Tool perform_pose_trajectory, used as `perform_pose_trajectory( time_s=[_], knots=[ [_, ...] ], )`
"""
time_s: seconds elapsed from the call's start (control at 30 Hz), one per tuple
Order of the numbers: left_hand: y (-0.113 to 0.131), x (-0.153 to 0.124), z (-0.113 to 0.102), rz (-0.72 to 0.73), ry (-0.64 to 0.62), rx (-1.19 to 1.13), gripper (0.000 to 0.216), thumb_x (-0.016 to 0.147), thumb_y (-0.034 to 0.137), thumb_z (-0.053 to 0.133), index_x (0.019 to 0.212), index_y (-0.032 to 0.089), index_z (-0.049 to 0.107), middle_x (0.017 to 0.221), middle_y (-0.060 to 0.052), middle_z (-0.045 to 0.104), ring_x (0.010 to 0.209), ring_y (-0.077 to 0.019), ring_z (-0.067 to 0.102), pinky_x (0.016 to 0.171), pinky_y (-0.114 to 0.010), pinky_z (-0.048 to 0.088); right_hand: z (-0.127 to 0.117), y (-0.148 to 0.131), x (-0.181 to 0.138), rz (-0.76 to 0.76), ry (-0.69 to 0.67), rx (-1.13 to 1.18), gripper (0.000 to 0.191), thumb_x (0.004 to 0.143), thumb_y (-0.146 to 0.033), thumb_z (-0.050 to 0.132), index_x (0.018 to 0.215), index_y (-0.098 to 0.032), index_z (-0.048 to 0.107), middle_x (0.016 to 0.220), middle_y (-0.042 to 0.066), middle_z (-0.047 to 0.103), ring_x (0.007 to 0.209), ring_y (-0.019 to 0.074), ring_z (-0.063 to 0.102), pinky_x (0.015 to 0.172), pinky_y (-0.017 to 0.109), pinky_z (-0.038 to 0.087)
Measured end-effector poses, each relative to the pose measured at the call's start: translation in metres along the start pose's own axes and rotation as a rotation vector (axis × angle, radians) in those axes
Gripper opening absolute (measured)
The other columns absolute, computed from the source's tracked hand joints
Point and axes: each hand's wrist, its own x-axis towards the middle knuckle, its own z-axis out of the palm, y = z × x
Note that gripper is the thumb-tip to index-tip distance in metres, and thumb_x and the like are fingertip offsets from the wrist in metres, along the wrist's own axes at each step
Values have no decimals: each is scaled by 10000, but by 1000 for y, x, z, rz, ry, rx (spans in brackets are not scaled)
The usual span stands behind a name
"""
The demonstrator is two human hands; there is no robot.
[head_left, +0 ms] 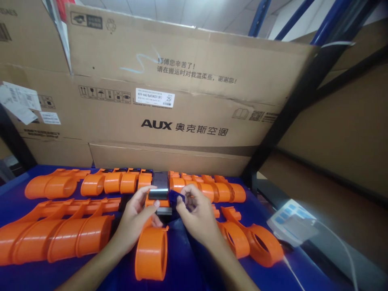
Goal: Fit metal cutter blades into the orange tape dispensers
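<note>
My left hand (137, 216) is closed around the upper end of an orange tape dispenser (151, 254). The dispenser's round ring hangs toward me, and a pale serrated blade (158, 190) with dark parts shows at its head, between thumb and fingers. Just to the right, my right hand (196, 214) pinches a small dark blue plastic piece (176, 197) close beside the head. Whether that piece touches the dispenser I cannot tell. Behind the blade stands a dark grey block (160, 178).
Several orange dispenser bodies (80, 236) lie in rows at left, with more orange bodies (222, 192) at right, on a blue surface (127, 270). A large cardboard sheet (121, 137) stands behind. At right are a white device with a cable (292, 222) and a dark frame post (285, 113).
</note>
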Motion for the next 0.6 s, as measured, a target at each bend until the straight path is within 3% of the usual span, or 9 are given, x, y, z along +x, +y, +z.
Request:
perform_pose_trajectory(
  time_s=[0.17, 0.3, 0.43, 0.6],
  knots=[
    [0, -1, 1, 3, -1, -2, 520, 831, 392, 781, 1263, 241, 532, 1109, -62, 684, 511, -123, 688, 511, -258, 547, 5, 1, -3, -20, 49, 83, 108, 896, -248, 576, 848, -240, 479, 652, -48, 546, 549, 127, 532, 535, 230, 392],
    [-1, -3, 1, -26, 0, -12, 554, 830, 396, 781, 1284, 224, 514, 1000, -62, 718, 496, -136, 680, 502, -257, 535, 9, 4, -4, -56, 63, 101, 112, 914, -220, 562, 894, -246, 455, 677, -55, 536, 565, 124, 538, 556, 231, 416],
    [-1, -4, 2, -26, 5, -17, 554, 840, 400, 773, 1292, 225, 505, 915, -38, 720, 500, -140, 676, 519, -260, 544, 11, 3, -7, -122, 20, 54, 100, 918, -177, 541, 908, -240, 464, 702, -56, 510, 578, 118, 522, 567, 232, 418],
    [-2, -3, 1, 20, 3, -16, 519, 847, 396, 769, 1272, 232, 520, 966, -40, 709, 519, -130, 678, 552, -271, 570, 11, -3, -8, -182, -56, -44, 123, 901, -150, 547, 857, -235, 470, 707, -48, 498, 592, 123, 496, 570, 241, 390]
  ],
)
